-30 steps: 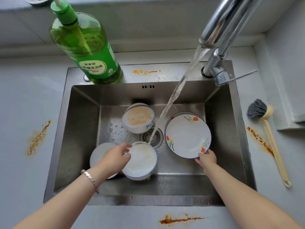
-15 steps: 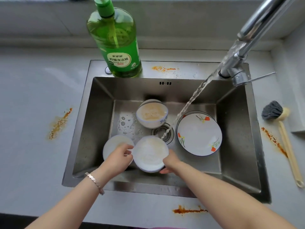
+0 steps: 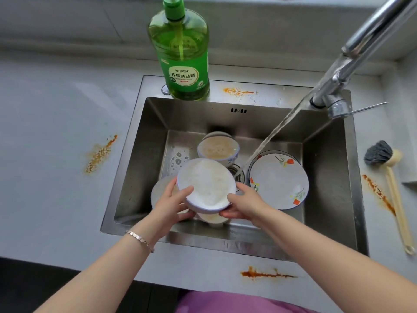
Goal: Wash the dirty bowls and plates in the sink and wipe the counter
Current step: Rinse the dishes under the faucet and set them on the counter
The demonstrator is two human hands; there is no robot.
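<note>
Now | bowl point(image 3: 206, 185) tilted, mouth toward viewer | left hand point(image 3: 170, 205), right hand point(image 3: 246, 204) fingers gripping rim

A white bowl point(image 3: 206, 185), blue at the rim and smeared inside, is held tilted over the sink point(image 3: 140, 154), just left of the drain point(image 3: 235, 172), and is gripped at its rim by the left hand point(image 3: 171, 204) and right hand point(image 3: 246, 204). A second bowl point(image 3: 217, 149), coated with brownish residue, is set upright behind the drain. A flowered plate point(image 3: 278, 180) is laid right of the drain. The bench point(image 3: 56, 132) is marked with orange stains point(image 3: 100, 153).
</note>
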